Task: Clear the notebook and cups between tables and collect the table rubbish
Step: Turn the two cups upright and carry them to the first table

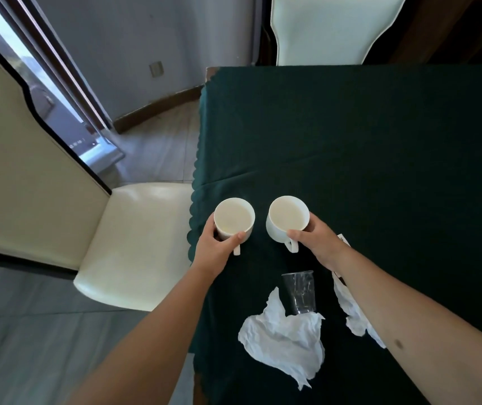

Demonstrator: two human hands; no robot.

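At far left stands a cream, smooth leather-look chair (pixel 134 244) with a dark frame, its padded seat glossy, pushed near the scalloped edge of a dark green cloth-covered table (pixel 379 159). The left hand (pixel 216 249) wraps its fingers and thumb around a round white glazed ceramic cup (pixel 233 219), which sits at the table's left edge, its small handle pointing toward the person. Just beside it, apart by a narrow gap, a second white ceramic cup (pixel 288 217) of the same rounded shape is grasped by the right hand (pixel 320 241), thumb on the near rim, handle also facing the person. Both cups look empty. Nearer the person, a clear ribbed plastic cup (pixel 299 292) lies on its side, touching a crumpled white paper tissue (pixel 283 337). Another wrinkled white tissue (pixel 350 311) lies partly hidden under the right forearm. A second cream chair (pixel 327 27) stands at the table's far end.
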